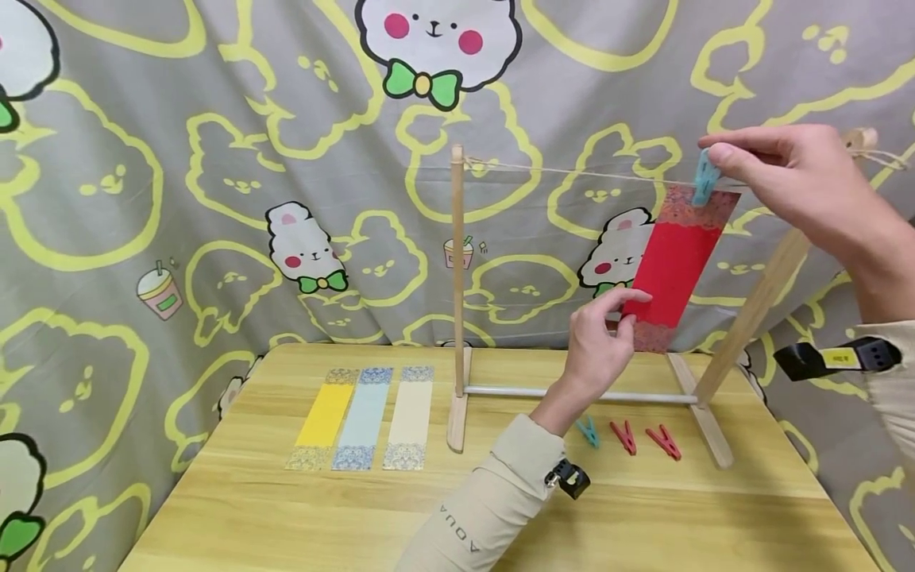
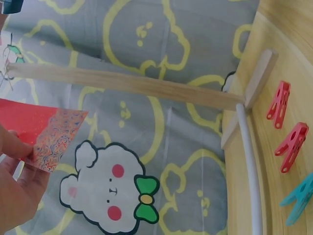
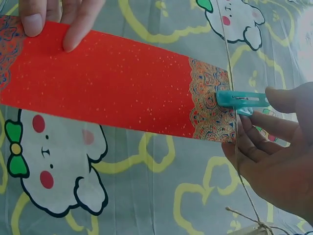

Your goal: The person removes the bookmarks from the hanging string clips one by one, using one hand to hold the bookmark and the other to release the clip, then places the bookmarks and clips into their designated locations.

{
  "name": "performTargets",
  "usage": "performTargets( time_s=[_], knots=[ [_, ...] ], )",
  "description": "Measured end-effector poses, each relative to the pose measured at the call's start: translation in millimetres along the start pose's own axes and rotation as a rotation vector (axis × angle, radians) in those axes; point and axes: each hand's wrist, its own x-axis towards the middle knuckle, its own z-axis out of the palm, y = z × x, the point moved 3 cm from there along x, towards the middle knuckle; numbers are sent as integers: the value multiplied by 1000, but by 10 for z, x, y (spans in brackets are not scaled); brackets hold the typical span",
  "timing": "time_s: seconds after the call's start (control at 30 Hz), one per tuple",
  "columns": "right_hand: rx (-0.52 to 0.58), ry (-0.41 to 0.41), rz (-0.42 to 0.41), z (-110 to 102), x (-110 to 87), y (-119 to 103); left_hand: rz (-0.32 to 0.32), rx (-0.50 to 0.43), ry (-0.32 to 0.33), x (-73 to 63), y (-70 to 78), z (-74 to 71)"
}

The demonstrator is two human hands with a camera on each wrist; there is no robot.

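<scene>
A red paper strip (image 1: 675,266) with patterned ends hangs from a thin string (image 1: 593,172) stretched between two wooden posts. My right hand (image 1: 808,179) pinches a teal clothespin (image 1: 706,176) that sits over the string and the strip's top end; in the right wrist view the clothespin (image 3: 242,99) overlaps the patterned border. Lower down, my left hand (image 1: 596,342) pinches the strip's left edge near its bottom, thumb and fingers on either side of the paper in the left wrist view.
Yellow (image 1: 325,417), light blue (image 1: 363,417) and cream (image 1: 409,417) paper strips lie at left on the wooden table (image 1: 236,492). A teal clothespin (image 1: 588,431) and two red clothespins (image 1: 623,437) lie before the stand's white crossbar (image 1: 515,392). A patterned curtain hangs behind.
</scene>
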Motion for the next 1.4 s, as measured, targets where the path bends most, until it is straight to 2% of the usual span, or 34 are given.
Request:
performTargets(
  time_s=[0.2, 0.37, 0.53, 0.87, 1.0, 1.23, 1.3, 1.4],
  knots=[
    [29, 0, 1, 17, 24, 11, -27, -5, 9, -20, -27, -48],
    [90, 16, -15, 57, 36, -24, -28, -9, 8, -35, -36, -77],
    [101, 45, -25, 79, 22, -60, -24, -6, 7, -36, -17, -96],
    [150, 112, -109, 134, 18, -116, -36, -27, -6, -37, -5, -126],
    [158, 204, -136, 126, 19, -147, -39, -29, -22, -49, -16, -137],
    [98, 468, -211, 126, 19, -272, -48, -20, -17, -73, -44, -193],
    [117, 535, -230, 128, 14, -317, -49, -18, -15, -79, -56, -213],
    [176, 579, -266, 143, 13, -396, -47, -15, -12, -87, -70, -243]
  ],
)
